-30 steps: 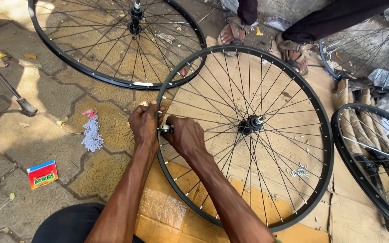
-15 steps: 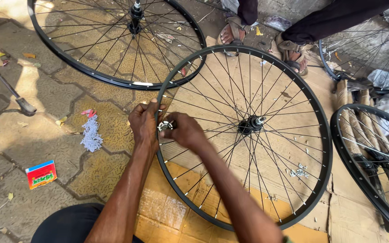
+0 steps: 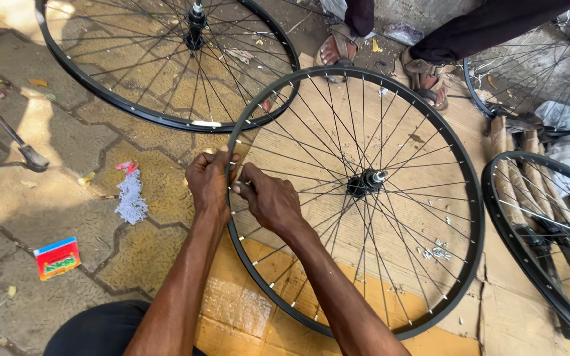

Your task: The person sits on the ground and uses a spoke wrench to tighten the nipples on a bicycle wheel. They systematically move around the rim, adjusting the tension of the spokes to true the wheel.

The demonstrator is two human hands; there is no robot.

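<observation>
Bicycle wheel (image 3: 390,118) flat on cardboard (image 3: 258,316), both hands at rim, paved ground (image 3: 67,132)

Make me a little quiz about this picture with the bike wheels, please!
1. True or false: the left hand grips the rim of the middle wheel.
2. What does the middle wheel lie on? A) cardboard B) grass C) a table
3. Fill in: the small red box lies on the ____, to the left of the arms.

Key:
1. True. The right hand is beside it, over the spokes.
2. A
3. Pavement
</observation>
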